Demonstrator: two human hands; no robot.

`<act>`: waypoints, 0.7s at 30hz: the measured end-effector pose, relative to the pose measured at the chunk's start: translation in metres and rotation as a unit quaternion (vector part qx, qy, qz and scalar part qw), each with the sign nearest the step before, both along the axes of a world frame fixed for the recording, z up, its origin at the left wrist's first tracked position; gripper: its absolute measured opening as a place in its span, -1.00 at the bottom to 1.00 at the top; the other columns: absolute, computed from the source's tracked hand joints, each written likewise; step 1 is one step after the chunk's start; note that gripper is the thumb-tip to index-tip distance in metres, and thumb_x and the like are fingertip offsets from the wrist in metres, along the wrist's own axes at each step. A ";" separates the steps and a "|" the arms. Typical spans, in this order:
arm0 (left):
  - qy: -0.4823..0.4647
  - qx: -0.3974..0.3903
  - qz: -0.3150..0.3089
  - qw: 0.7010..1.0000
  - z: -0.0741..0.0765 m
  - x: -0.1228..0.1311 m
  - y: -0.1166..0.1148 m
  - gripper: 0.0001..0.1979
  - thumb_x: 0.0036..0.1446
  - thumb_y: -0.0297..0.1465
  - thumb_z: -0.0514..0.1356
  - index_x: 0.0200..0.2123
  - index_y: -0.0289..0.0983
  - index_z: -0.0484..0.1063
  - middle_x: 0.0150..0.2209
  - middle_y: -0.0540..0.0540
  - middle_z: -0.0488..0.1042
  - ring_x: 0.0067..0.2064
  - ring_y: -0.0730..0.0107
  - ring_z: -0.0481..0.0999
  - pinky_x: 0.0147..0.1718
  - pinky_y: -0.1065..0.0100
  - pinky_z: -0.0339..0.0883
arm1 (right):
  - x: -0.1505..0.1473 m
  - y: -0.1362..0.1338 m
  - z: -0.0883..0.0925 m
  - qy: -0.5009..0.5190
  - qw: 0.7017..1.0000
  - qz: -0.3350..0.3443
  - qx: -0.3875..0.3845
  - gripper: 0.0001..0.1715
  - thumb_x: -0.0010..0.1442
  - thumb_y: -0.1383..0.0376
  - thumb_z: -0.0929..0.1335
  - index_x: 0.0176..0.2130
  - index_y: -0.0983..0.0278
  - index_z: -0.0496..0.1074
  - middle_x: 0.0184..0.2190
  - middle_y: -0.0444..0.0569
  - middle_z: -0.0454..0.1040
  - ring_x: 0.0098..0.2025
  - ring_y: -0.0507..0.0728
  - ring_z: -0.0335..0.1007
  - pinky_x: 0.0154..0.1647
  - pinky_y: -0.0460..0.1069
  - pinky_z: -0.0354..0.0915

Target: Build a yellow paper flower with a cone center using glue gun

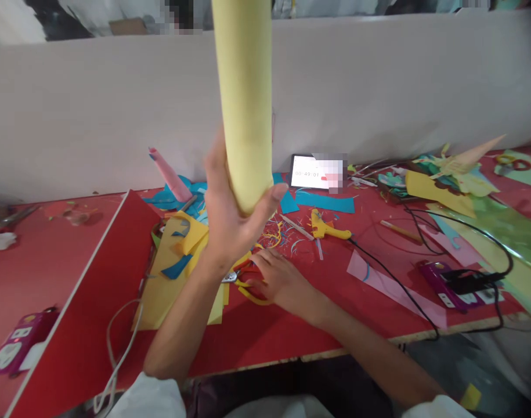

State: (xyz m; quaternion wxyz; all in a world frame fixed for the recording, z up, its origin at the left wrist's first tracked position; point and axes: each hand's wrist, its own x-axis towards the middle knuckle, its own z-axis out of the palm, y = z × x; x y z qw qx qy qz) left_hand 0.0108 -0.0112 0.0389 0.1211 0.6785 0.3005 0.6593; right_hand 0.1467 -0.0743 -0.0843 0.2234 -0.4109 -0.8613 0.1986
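Yellow paper roll (244, 98) stands nearly upright in your left hand (230, 217), its lower end wrapped by your fingers and thumb, its top running out of view above. It looks like a rolled sheet of pale yellow craft paper, smooth and matte, so judge it light but easy to crush; keep your grip loose around the bottom, and it would likely steady better held nearer the middle, since the long upper part may sway. Your left hand is closed around that lower end, held up above the red table (291, 325).

Your right hand (279, 280) rests low on the table, fingers curled onto the scissors (248, 277) with red and yellow handles; whether it grips them firmly you cannot tell, but it is closed over the handles.

Just left of the scissors lies a stack of yellow sheets (169, 284) with blue offcuts on top. Farther back, to the right, a yellow glue gun (328, 227) lies with its black cord trailing right. Behind it a phone (311, 172) leans against the pale wall (95, 116). A pink cone (172, 177) lies at far left of the clutter.
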 end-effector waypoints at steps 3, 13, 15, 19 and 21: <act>-0.025 -0.089 -0.065 0.994 -0.028 -0.003 0.006 -0.22 0.19 -0.02 0.40 0.38 -0.02 0.21 0.16 -0.17 0.48 0.13 0.12 0.59 0.07 0.13 0.58 | 0.019 0.015 0.012 0.137 0.991 0.004 -0.001 -0.77 0.48 0.12 0.32 -0.04 0.20 0.48 -0.10 0.07 0.58 0.03 0.27 0.52 0.08 0.17 0.43; -0.281 -0.432 -0.224 0.827 -0.136 0.010 0.016 -0.24 0.01 -0.01 0.50 0.20 -0.20 0.43 -0.03 -0.16 0.65 0.08 0.05 0.63 0.01 0.19 0.59 | 0.046 0.081 -0.010 0.446 0.847 0.058 -0.282 -0.13 0.19 -0.25 0.48 0.31 0.07 0.38 0.33 0.06 0.43 0.38 0.31 0.33 0.34 0.17 0.35; -0.304 -0.446 -0.234 0.809 -0.141 0.011 0.013 -0.25 -0.02 -0.01 0.51 0.15 -0.25 0.45 -0.12 -0.15 0.66 0.03 0.07 0.66 -0.02 0.22 0.59 | 0.051 0.080 -0.017 0.443 0.836 0.081 -0.313 -0.11 0.17 -0.21 0.51 0.32 0.08 0.38 0.33 0.06 0.43 0.39 0.31 0.32 0.37 0.18 0.33; -0.329 -0.467 -0.275 0.773 -0.140 0.010 0.013 -0.33 0.05 0.03 0.44 0.07 -0.29 0.48 -0.22 -0.15 0.65 -0.13 0.13 0.70 -0.15 0.26 0.60 | 0.057 0.079 -0.028 0.443 0.835 0.097 -0.312 -0.06 0.13 -0.13 0.57 0.36 0.05 0.34 0.35 0.07 0.40 0.39 0.27 0.31 0.35 0.16 0.35; -0.331 -0.479 -0.297 0.757 -0.136 0.009 0.013 -0.38 0.16 0.06 0.34 0.08 -0.28 0.48 -0.25 -0.16 0.63 -0.19 0.15 0.69 -0.22 0.26 0.59 | 0.059 0.080 -0.031 0.440 0.836 0.104 -0.311 -0.06 0.14 -0.11 0.57 0.37 0.04 0.32 0.37 0.07 0.37 0.37 0.26 0.34 0.33 0.17 0.38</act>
